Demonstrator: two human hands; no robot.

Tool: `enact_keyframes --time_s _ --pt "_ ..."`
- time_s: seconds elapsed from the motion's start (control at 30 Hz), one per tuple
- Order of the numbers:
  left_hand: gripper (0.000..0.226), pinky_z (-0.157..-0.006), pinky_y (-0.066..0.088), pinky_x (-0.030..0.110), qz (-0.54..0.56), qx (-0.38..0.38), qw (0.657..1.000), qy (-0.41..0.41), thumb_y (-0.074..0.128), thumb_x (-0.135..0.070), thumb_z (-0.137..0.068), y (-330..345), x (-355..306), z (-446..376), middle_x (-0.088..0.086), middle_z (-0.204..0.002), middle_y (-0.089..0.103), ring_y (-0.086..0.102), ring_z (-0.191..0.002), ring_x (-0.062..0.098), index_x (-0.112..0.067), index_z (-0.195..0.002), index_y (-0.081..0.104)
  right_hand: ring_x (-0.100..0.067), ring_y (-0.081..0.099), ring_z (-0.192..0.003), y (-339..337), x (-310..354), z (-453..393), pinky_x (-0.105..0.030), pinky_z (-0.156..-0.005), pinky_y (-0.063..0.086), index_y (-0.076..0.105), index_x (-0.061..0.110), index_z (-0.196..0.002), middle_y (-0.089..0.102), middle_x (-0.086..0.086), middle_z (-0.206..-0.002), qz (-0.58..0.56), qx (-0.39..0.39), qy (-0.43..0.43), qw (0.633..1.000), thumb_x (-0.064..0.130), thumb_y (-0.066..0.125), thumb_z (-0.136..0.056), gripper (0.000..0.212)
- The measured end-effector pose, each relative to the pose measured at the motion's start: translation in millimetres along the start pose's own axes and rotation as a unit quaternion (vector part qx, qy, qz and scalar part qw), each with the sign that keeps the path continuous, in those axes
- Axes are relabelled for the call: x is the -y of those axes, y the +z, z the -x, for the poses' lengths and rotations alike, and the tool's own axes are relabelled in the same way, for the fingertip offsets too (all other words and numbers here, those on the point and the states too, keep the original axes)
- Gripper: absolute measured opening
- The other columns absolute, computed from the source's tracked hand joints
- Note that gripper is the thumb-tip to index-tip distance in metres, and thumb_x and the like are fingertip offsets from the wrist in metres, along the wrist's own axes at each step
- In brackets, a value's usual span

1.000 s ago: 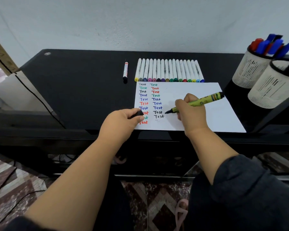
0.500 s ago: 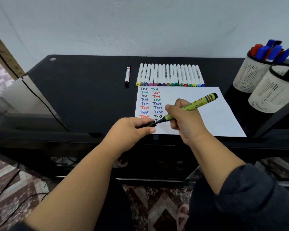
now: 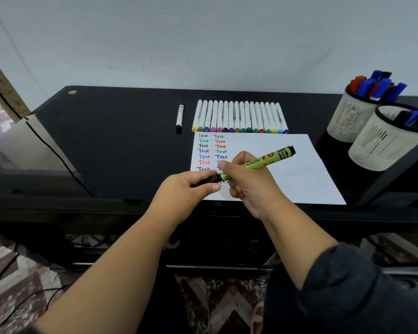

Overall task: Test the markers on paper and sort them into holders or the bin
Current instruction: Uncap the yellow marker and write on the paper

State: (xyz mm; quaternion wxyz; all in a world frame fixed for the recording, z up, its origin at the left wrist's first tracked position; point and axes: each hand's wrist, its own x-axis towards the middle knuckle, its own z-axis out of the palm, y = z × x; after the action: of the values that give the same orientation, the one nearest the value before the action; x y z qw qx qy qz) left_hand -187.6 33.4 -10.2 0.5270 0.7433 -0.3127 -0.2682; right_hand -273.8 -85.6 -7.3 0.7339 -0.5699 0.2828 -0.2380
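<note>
My right hand grips a green marker slanting up to the right above the white paper. My left hand pinches the marker's black cap, which sits on the marker's tip end. Two columns of coloured "Test" words run down the left part of the paper; my hands hide the lowest ones. Behind the paper lies a row of several white markers with coloured ends. A single red-and-white marker lies to their left.
Two white mesh holders stand at the right: the far holder is packed with red and blue markers, the near holder shows a blue one. The black desk ends at a cable on the left. Patterned floor lies below.
My right hand lifted the green marker off the paper and drew it back toward me. My left hand brought the black cap over and onto the tip.
</note>
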Motion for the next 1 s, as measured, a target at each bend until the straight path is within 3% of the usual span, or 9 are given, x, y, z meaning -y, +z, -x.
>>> enact_keyframes --time_s 0.07,0.23,0.33,0.5,0.67,0.83,1.0 --pt "0.033 -0.064 0.042 -0.001 0.003 -0.013 1.0 0.001 0.072 -0.024 -0.08 -1 0 -1 -0.031 -0.085 0.06 0.056 -0.077 -0.021 -0.03 -0.112 0.067 -0.009 0.027 -0.039 -1 3 1 -0.019 -0.04 0.022 0.039 0.015 -0.064 0.04 0.004 -0.041 0.005 0.015 -0.004 1.0 0.011 0.066 -0.086 0.035" --pt "0.032 -0.076 0.046 0.013 0.019 -0.031 0.999 -0.006 0.074 -0.025 -0.078 -3 2 -4 -0.02 -0.097 0.065 0.061 -0.093 0.0 -0.03 -0.11 0.068 -0.01 0.034 -0.038 -5 12 1 -0.02 -0.043 0.023 0.057 0.011 -0.07 0.047 -0.003 -0.044 -0.008 0.018 0.01 1.0 0.027 0.054 -0.094 0.029" --pt "0.026 -0.084 0.046 0.016 0.04 -0.013 0.999 -0.002 0.075 -0.023 -0.076 -2 0 -4 -0.019 -0.099 0.067 0.061 -0.095 -0.001 -0.033 -0.1 0.069 -0.01 0.033 -0.034 -4 12 -1 -0.018 -0.038 0.024 0.048 0.013 -0.064 0.045 -0.003 -0.04 0.001 -0.019 0.004 1.0 0.021 0.051 -0.096 0.033" --pt "0.024 -0.068 0.046 0.004 0.05 0.008 0.999 0.007 0.075 -0.02 -0.077 0 -3 -3 -0.027 -0.085 0.062 0.059 -0.087 -0.007 -0.042 -0.083 0.066 -0.013 0.029 -0.033 -2 11 -3 -0.018 -0.036 0.024 0.033 0.016 -0.058 0.039 -0.002 -0.038 0.0 -0.052 0.006 0.999 0.012 0.05 -0.093 0.039" --pt "0.021 -0.075 0.046 0.014 0.04 -0.016 0.999 -0.002 0.073 -0.022 -0.079 4 -3 -4 -0.026 -0.088 0.062 0.06 -0.09 -0.001 -0.038 -0.093 0.068 -0.013 0.029 -0.035 2 10 -5 -0.019 -0.039 0.022 0.031 0.016 -0.057 0.041 0.002 -0.038 -0.018 -0.063 0.02 0.998 0.007 0.047 -0.093 0.041" --pt "0.024 -0.065 0.04 0.008 0.021 -0.021 1.0 -0.007 0.072 -0.023 -0.081 7 -3 -5 -0.029 -0.085 0.058 0.056 -0.086 -0.005 -0.032 -0.103 0.068 -0.015 0.03 -0.037 4 8 -7 -0.021 -0.043 0.024 0.032 0.017 -0.053 0.046 0.0 -0.042 -0.027 -0.076 0.028 0.996 0.006 0.047 -0.093 0.044" --pt "0.021 -0.058 0.04 -0.001 0.018 -0.019 1.0 -0.01 0.072 -0.023 -0.081 8 -3 -5 -0.032 -0.081 0.056 0.055 -0.082 -0.008 -0.033 -0.099 0.069 -0.016 0.029 -0.038 4 6 -7 -0.022 -0.044 0.023 0.035 0.021 -0.044 0.045 -0.001 -0.042 -0.035 -0.076 0.036 0.996 0.006 0.046 -0.093 0.052"
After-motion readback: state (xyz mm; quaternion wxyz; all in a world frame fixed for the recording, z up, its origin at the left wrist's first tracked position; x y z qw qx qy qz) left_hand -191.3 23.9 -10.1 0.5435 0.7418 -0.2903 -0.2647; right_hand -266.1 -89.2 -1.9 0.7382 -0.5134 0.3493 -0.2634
